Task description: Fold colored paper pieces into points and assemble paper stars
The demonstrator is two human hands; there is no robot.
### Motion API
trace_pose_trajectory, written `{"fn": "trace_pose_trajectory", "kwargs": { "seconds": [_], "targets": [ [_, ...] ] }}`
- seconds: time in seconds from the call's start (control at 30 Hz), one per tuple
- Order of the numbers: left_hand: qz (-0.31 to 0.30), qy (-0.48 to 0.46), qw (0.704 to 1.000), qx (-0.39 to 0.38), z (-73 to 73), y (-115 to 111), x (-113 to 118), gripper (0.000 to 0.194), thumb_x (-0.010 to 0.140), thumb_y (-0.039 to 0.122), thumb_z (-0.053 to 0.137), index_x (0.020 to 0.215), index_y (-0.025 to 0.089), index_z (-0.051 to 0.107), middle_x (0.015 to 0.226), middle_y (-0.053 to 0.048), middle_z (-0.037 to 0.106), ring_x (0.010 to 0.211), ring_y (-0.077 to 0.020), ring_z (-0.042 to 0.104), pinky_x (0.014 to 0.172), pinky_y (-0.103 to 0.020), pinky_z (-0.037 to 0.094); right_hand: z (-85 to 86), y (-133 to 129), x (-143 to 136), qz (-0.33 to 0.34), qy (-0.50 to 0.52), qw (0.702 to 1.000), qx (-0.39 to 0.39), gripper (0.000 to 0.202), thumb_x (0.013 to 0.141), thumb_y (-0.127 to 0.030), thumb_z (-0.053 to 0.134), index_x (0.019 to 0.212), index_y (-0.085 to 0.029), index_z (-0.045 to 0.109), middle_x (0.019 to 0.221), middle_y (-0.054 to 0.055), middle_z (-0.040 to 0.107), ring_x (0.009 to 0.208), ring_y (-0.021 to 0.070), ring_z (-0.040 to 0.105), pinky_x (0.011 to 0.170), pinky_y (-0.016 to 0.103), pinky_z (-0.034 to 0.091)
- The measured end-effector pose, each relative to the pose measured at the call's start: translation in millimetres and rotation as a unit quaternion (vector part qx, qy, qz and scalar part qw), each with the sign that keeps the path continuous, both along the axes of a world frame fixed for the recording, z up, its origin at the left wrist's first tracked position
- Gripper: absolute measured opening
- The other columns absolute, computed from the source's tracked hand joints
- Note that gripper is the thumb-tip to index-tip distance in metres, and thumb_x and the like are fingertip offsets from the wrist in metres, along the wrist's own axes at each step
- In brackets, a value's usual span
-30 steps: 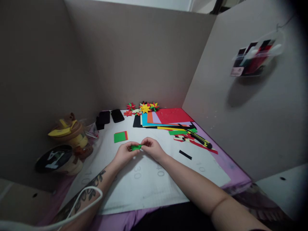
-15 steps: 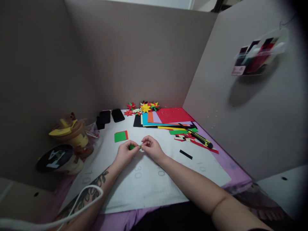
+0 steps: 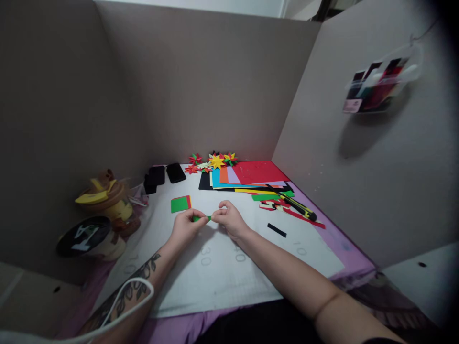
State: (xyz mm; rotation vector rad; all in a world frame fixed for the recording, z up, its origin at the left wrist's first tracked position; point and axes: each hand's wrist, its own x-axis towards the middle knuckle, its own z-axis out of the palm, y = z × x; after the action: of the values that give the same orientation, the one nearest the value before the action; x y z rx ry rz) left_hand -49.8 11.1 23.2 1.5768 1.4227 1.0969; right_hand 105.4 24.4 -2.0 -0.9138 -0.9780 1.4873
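Observation:
A small piece of green paper [image 3: 201,219] is pinched between my two hands above the white board [image 3: 193,286]. My left hand [image 3: 186,224] grips most of it, with thumb and forefinger closed; its shape is largely hidden. The thumb and forefinger of my right hand [image 3: 231,220] close on its right tip. Just behind my left hand lies a stack of square papers [image 3: 181,204], green on top with red and yellow edges showing. A black paper strip [image 3: 277,230] lies to the right of my right hand.
Folded paper stars [image 3: 216,161] sit at the back, beside coloured sheets [image 3: 254,172]. A yellow-black utility knife [image 3: 299,207] lies among paper scraps [image 3: 274,205] on the right. Black phone-like objects [image 3: 175,173] and pots [image 3: 103,198] are on the left. A white cable [image 3: 139,282] crosses my left forearm.
My right hand has shifted slightly right, and its forefinger and other fingers have moved a little. More of the green paper's tip shows between the hands. The view has shifted slightly.

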Motion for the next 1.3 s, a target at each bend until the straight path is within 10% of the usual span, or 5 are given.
{"fn": "trace_pose_trajectory", "kwargs": {
  "seconds": [0.23, 0.67, 1.3],
  "targets": [
    [0.043, 0.008, 0.999, 0.014, 2.4, 4.2, -6.6, 0.02, 0.064, 0.035, 0.067, 0.069, 0.016, 0.064, 0.054, 0.003, 0.053, 0.047, -0.0082, 0.04, 0.045, -0.019, 0.029, 3.0, 12.4, 16.7, -0.052, -0.027, 0.997, -0.05, 0.043, 0.053, -0.017, 0.068, 0.082, -0.023, 0.037, 0.057, -0.007, 0.058, 0.044, 0.0085, 0.045, 0.045, 0.018, 0.029],
    [-0.031, 0.006, 0.999, 0.008, 1.8, 3.4, -5.6, 0.017, 0.061, 0.025, 0.065, 0.076, 0.016, 0.062, 0.062, 0.003, 0.057, 0.05, -0.0091, 0.046, 0.048, -0.02, 0.037, 10.5, -1.8, 6.4, -0.026, -0.273, 0.926, 0.26, 0.008, 0.072, -0.016, 0.056, 0.078, -0.021, 0.06, 0.086, 0.001, 0.051, 0.076, 0.0138, 0.052, 0.066, 0.026, 0.042],
    [-0.083, -0.08, 0.992, -0.059, -12.4, 5.2, -6.0, 0.03, 0.058, 0.024, 0.071, 0.084, 0.014, 0.059, 0.065, 0.003, 0.057, 0.048, -0.0075, 0.049, 0.047, -0.02, 0.04, 5.3, -4.1, 1.9, -0.005, -0.338, 0.896, 0.29, 0.008, 0.073, -0.013, 0.052, 0.074, -0.02, 0.056, 0.077, 0.0, 0.054, 0.072, 0.0141, 0.051, 0.064, 0.025, 0.04]
  ]
}}
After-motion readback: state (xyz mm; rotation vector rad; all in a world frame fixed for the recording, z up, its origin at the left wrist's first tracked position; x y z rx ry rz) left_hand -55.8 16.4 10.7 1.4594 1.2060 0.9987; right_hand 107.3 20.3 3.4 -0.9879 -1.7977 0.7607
